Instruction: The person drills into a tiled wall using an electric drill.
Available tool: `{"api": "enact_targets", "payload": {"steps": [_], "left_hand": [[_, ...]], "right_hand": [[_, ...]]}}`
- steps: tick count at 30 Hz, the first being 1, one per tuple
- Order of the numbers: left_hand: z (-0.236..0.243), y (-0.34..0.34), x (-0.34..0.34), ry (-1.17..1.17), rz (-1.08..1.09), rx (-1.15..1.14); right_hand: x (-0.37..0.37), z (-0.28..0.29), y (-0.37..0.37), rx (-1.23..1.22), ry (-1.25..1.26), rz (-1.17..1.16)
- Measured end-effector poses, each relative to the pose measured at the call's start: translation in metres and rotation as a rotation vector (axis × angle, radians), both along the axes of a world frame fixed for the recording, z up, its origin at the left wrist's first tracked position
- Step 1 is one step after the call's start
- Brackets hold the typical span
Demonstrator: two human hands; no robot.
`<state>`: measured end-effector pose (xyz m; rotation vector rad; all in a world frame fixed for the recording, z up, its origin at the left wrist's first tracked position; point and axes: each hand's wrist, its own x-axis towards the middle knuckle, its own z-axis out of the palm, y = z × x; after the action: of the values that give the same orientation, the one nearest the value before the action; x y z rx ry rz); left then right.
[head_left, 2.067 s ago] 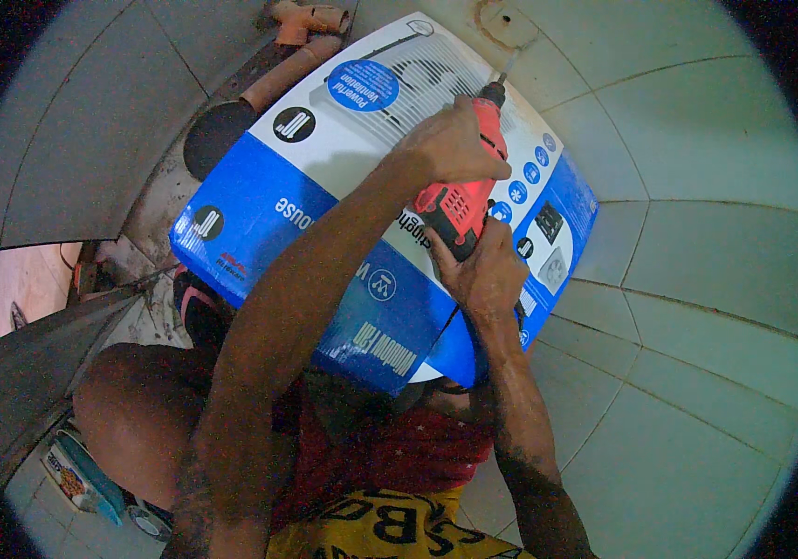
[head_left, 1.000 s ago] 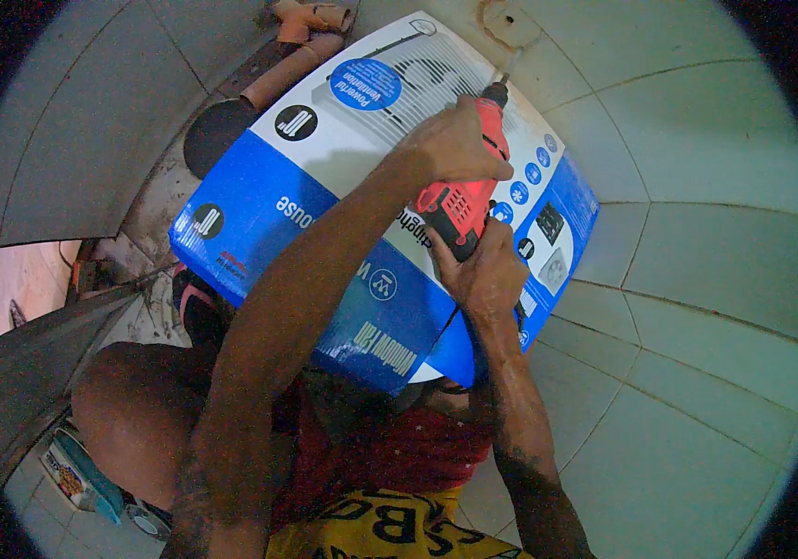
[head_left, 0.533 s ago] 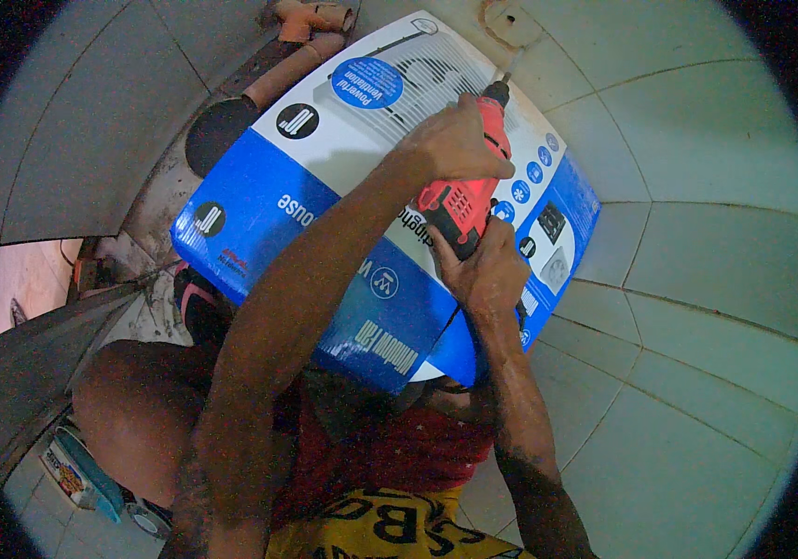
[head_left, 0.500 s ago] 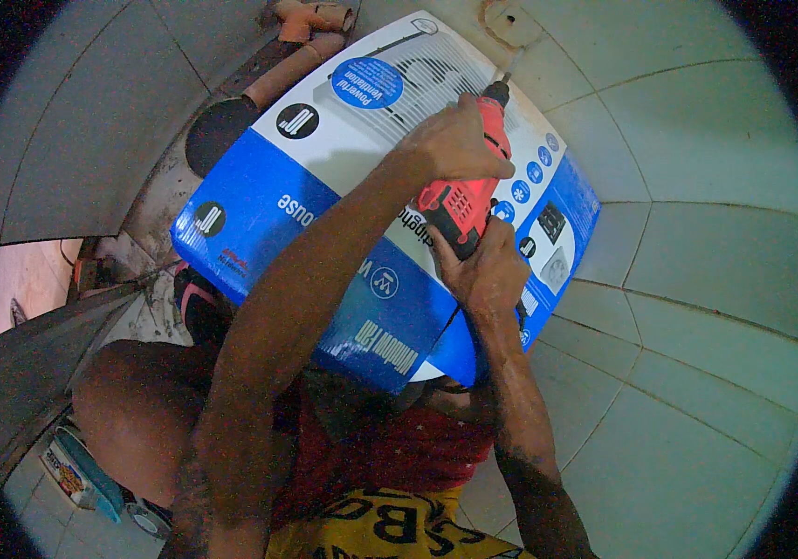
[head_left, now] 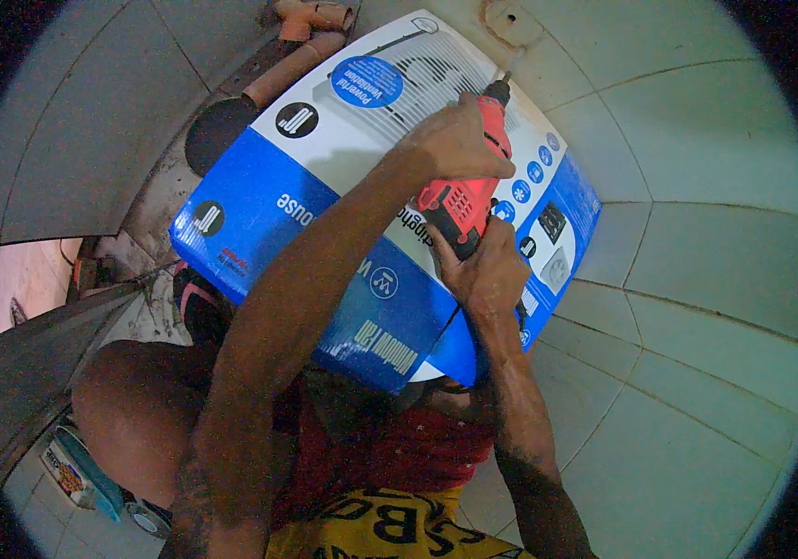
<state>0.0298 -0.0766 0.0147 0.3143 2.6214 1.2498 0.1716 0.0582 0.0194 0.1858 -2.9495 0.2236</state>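
Note:
A red and black power drill [head_left: 460, 207] is held in both hands above a large blue and white carton [head_left: 268, 172]. My left hand [head_left: 450, 144] wraps over the drill's front body, just behind the black chuck. From below, my right hand [head_left: 492, 275] grips the rear end; its handle and trigger are mostly hidden by the fingers. The thin drill bit [head_left: 514, 65] points up and away, toward the pale tiled wall [head_left: 562, 74]. Whether its tip touches the tile, I cannot tell. The carton shows a printed fan and stretches from near my lap to the wall.
Beyond the carton's far left lie orange-brown pipe pieces [head_left: 296, 67] and a dark round object [head_left: 217, 135]. A chipped hole [head_left: 511, 20] marks the wall near the bit. Tiled walls close in on both sides. At lower left, a small packet [head_left: 71, 475] lies on the floor.

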Motion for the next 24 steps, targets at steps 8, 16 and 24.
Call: {"api": "enact_targets", "payload": {"steps": [8,16,24], "left_hand": [[0.018,-0.003,0.007,-0.057,0.041,0.044],[0.013,-0.004,0.005,-0.042,0.030,0.043],[0.002,-0.004,0.001,-0.021,-0.016,0.003]], "right_hand": [[-0.001,0.000,0.001,-0.004,0.014,0.013],[0.000,0.001,-0.001,0.010,-0.027,-0.018],[0.001,0.000,-0.001,-0.006,0.001,0.003]]}}
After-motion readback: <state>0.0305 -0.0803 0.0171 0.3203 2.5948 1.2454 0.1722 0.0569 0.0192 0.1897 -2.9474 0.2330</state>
